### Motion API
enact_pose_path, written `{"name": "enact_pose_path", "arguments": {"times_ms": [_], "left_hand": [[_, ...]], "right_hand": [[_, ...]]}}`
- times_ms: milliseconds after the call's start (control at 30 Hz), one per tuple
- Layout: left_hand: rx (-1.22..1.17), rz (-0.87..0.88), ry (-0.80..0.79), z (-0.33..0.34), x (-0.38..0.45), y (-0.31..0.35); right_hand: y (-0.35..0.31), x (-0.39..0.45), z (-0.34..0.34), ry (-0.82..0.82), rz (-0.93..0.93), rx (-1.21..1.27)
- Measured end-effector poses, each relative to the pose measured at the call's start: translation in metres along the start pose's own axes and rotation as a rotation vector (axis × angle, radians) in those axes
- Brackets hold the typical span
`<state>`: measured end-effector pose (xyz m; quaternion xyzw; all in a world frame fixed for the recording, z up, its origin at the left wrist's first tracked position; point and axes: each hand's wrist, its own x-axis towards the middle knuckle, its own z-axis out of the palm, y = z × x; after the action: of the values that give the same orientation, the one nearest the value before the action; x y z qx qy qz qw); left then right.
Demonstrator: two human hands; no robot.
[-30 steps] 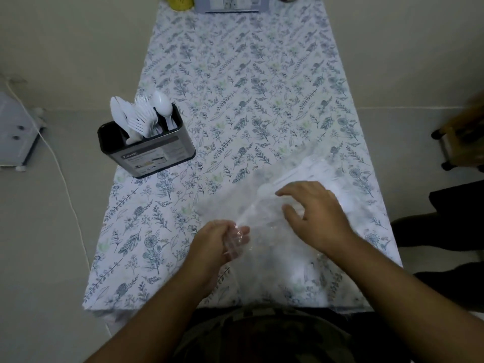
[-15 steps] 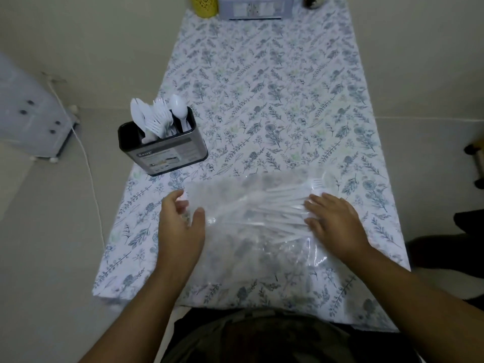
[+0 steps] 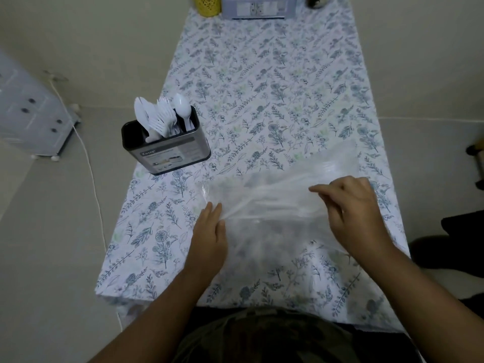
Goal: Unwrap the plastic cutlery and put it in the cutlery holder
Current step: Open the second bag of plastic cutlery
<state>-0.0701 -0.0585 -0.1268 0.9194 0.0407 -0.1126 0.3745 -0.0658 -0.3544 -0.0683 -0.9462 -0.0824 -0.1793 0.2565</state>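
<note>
A clear plastic bag with white plastic cutlery inside lies on the near half of the table. My left hand pinches the bag's left edge, pulling the film taut. My right hand rests on the bag's right part, fingers curled and gripping the film. The dark cutlery holder stands at the table's left edge, beyond my left hand, with several white spoons and forks upright in it.
A floral tablecloth covers the long table. At its far end stand a yellow cup, a grey box and a small dark object. A white drawer unit and a cable are on the floor at left.
My left hand has shifted from lying flat on the bag's left side to pinching its edge. My right hand's fingers have curled and taken hold of the film, lifting it slightly.
</note>
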Motion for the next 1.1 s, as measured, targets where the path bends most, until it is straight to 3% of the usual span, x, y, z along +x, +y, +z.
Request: {"name": "enact_pose_path", "arguments": {"times_ms": [133, 367, 567, 700, 767, 900, 1100], "left_hand": [[-0.073, 0.023, 0.012, 0.008, -0.006, -0.001], [-0.251, -0.062, 0.112, 0.005, -0.004, 0.002], [-0.4, -0.16, 0.222, -0.004, -0.005, 0.014], [-0.604, -0.231, 0.282, -0.012, 0.006, 0.012], [-0.563, -0.189, 0.281, -0.015, 0.007, 0.011], [-0.483, -0.181, 0.072, -0.006, -0.001, 0.013], [-0.543, -0.251, 0.021, -0.001, -0.006, 0.027]], "right_hand": [[-0.004, -0.003, -0.012, -0.032, -0.044, 0.008], [0.005, -0.022, -0.012, -0.253, 0.168, -0.074], [-0.022, -0.016, 0.035, -0.367, 0.084, -0.191], [-0.012, -0.025, 0.058, -0.292, 0.115, -0.263], [-0.01, -0.028, 0.057, -0.242, 0.123, -0.264], [-0.021, -0.019, 0.047, -0.192, 0.117, -0.209], [-0.055, 0.018, 0.009, -0.076, 0.0, -0.147]]}}
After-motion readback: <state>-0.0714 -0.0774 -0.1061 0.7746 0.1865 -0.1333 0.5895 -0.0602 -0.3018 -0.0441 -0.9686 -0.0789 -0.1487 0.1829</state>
